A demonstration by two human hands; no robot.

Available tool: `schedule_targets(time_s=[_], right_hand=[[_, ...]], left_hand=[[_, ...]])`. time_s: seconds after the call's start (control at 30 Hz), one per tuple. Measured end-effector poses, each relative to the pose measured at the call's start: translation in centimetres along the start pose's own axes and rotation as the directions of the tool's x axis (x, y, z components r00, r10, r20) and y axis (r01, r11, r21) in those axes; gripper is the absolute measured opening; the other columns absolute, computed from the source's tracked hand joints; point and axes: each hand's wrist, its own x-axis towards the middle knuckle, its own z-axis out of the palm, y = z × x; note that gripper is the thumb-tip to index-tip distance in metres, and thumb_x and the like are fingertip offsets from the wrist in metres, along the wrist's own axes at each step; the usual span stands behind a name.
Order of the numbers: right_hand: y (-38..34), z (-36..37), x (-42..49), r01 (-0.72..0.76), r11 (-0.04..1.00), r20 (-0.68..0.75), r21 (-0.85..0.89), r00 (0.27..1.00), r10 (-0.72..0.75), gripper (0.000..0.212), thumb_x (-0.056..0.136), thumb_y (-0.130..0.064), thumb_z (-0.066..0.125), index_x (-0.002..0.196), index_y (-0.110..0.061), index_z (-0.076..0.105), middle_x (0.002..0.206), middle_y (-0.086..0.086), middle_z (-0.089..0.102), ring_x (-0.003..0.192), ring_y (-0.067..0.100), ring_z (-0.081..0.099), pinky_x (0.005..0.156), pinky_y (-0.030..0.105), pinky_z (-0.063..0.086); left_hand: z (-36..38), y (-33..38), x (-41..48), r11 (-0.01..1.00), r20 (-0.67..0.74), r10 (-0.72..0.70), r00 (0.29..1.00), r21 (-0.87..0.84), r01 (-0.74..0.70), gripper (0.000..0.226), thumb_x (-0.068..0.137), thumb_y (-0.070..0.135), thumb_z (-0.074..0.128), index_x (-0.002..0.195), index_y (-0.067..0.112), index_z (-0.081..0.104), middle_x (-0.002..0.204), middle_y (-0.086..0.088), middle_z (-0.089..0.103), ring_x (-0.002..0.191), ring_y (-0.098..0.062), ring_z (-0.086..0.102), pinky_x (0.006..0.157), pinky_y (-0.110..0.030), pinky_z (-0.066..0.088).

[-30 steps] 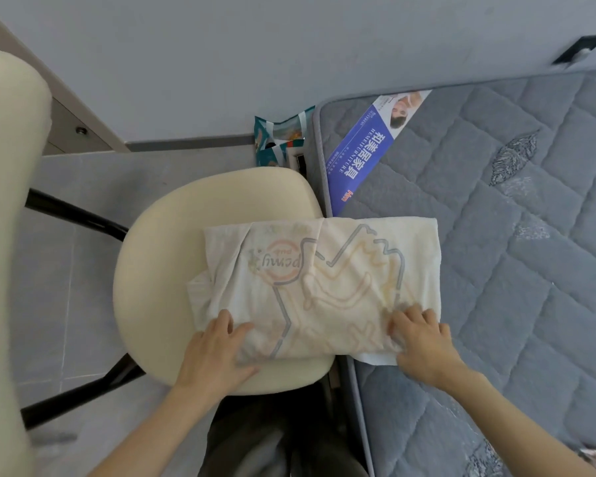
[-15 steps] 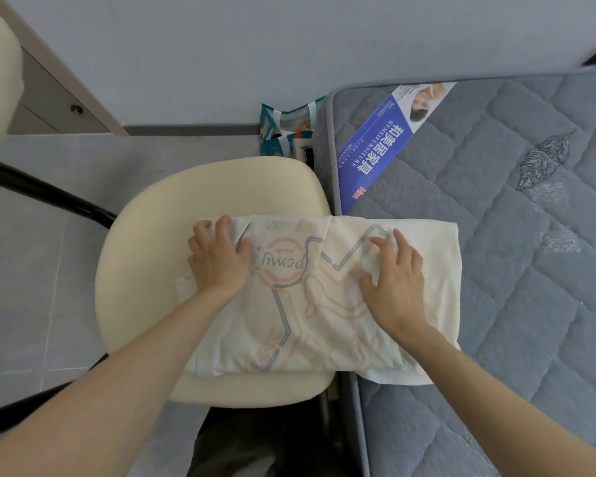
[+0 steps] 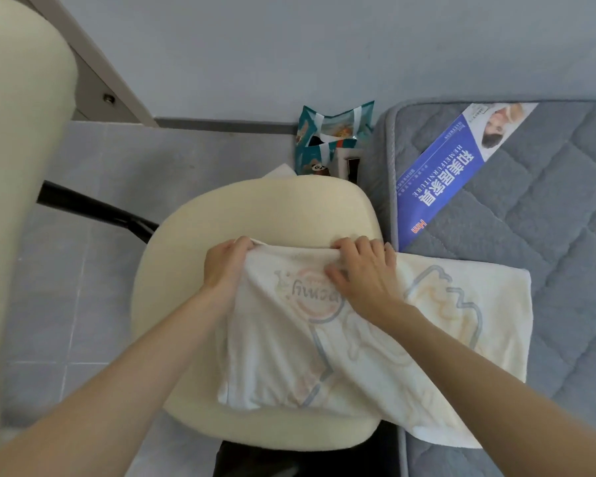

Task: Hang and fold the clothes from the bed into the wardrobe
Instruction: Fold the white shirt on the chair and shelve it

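Half-folded, the cream printed cotton T-shirt (image 3: 444,339) spanned the cream padded chair seat (image 3: 272,208) and the grey quilted mattress (image 3: 547,218). The left hand (image 3: 226,270) and right hand (image 3: 362,273) gripped its far edge with curled fingers. Stowing it remained, I reckoned.

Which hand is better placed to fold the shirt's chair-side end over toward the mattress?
Probably left: the left hand grips the shirt at its far corner over the chair seat. The right hand pinches the far edge nearer the middle, suited to holding the crease.
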Motion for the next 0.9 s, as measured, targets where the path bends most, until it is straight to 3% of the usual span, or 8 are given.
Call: schedule_targets(time_s=[0.17, 0.27, 0.37, 0.47, 0.6, 0.67, 0.83, 0.9], right_hand=[[1.9, 0.2, 0.9, -0.067, 0.997, -0.026, -0.037, 0.997, 0.066, 0.040, 0.096, -0.052, 0.042, 0.126, -0.027, 0.048, 0.115, 0.002, 0.047, 0.108, 0.025, 0.041, 0.093, 0.037, 0.025], [2.9, -0.4, 0.2, -0.044, 0.998, -0.138, -0.034, 0.990, 0.039, 0.038, 0.094, -0.037, 0.054, 0.127, -0.019, 0.052, 0.123, 0.006, 0.050, 0.109, 0.029, 0.042, 0.095, 0.038, 0.027], [4.3, -1.1, -1.1, -0.136, 0.991, -0.305, 0.009, 0.943, 0.133, 0.043, 0.088, -0.013, 0.060, 0.130, -0.013, 0.054, 0.140, 0.012, 0.046, 0.122, 0.035, 0.043, 0.106, 0.044, 0.029], [5.5, -0.6, -3.2, -0.173, 0.983, -0.265, 0.063, 0.947, 0.183, 0.053, 0.093, -0.013, 0.052, 0.144, -0.019, 0.040, 0.156, 0.008, 0.028, 0.143, 0.032, 0.025, 0.117, 0.052, 0.014], [9.3, 1.5, -6.8, -0.178, 0.984, -0.023, -0.026, 0.984, 0.178, 0.054, 0.100, -0.049, 0.018, 0.150, -0.046, -0.003, 0.161, -0.007, -0.008, 0.149, 0.028, -0.005, 0.117, 0.057, -0.001], [12.4, 1.8, -7.8, -0.262, 0.962, -0.001, -0.075, 0.965, 0.263, 0.055, 0.093, -0.062, 0.004, 0.145, -0.053, -0.012, 0.161, -0.009, -0.013, 0.147, 0.032, -0.011, 0.116, 0.056, -0.005], [15.9, 0.4, -9.0, -0.504, 0.831, 0.025, 0.236, 0.858, 0.514, 0.060, 0.095, -0.058, 0.034, 0.149, -0.048, 0.009, 0.160, -0.012, -0.010, 0.144, 0.032, -0.001, 0.116, 0.056, 0.012], [15.1, 0.0, -10.7, -0.521, 0.762, -0.077, 0.384, 0.805, 0.589, 0.064, 0.094, -0.051, 0.047, 0.150, -0.036, 0.021, 0.158, 0.001, 0.012, 0.135, 0.032, 0.020, 0.107, 0.047, 0.031]], left_hand=[[-1.8, -0.6, 2.3, 0.994, -0.256, -0.048, 0.965, 0.079, 0.070, 0.017, 0.080, 0.024, 0.056, 0.069, 0.011, 0.051, 0.076, -0.010, 0.052, 0.066, -0.026, 0.045, 0.064, -0.032, 0.035], [-1.0, -0.6, 2.3, 0.884, -0.392, 0.217, 0.894, 0.468, -0.009, 0.027, 0.079, 0.011, 0.059, 0.105, 0.011, 0.054, 0.119, -0.013, 0.051, 0.107, -0.033, 0.048, 0.092, -0.042, 0.034], [2.2, -1.1, 0.0, 0.474, 0.025, 0.742, 0.670, 0.687, -0.550, 0.045, 0.078, 0.000, 0.055, 0.121, 0.011, 0.055, 0.131, -0.012, 0.046, 0.122, -0.031, 0.043, 0.106, -0.047, 0.026], [7.3, -3.0, -3.5, 0.173, 0.470, 0.716, 0.516, 0.597, -0.784, 0.052, 0.090, 0.012, 0.044, 0.141, 0.019, 0.042, 0.151, -0.005, 0.034, 0.142, -0.025, 0.028, 0.117, -0.048, 0.012], [12.0, -6.8, -4.8, 0.158, 0.526, 0.508, 0.682, 0.722, -0.674, 0.060, 0.099, 0.039, 0.023, 0.146, 0.041, -0.014, 0.156, 0.007, -0.023, 0.147, -0.022, -0.012, 0.113, -0.058, -0.008], [12.4, -8.0, -4.1, 0.160, 0.477, 0.502, 0.721, 0.768, -0.620, 0.058, 0.098, 0.047, 0.017, 0.138, 0.049, -0.025, 0.151, 0.007, -0.033, 0.145, -0.024, -0.019, 0.109, -0.062, -0.012], [13.5, -6.9, -4.9, 0.297, 0.322, 0.425, 0.846, 0.833, -0.466, 0.059, 0.092, 0.060, 0.015, 0.139, 0.055, -0.021, 0.155, -0.002, -0.030, 0.142, -0.038, -0.022, 0.104, -0.073, -0.007], [14.8, -5.6, -6.3, 0.246, 0.369, 0.492, 0.789, 0.810, -0.533, 0.060, 0.097, 0.051, 0.024, 0.145, 0.049, -0.012, 0.158, -0.006, -0.021, 0.144, -0.041, -0.014, 0.104, -0.075, 0.001]])
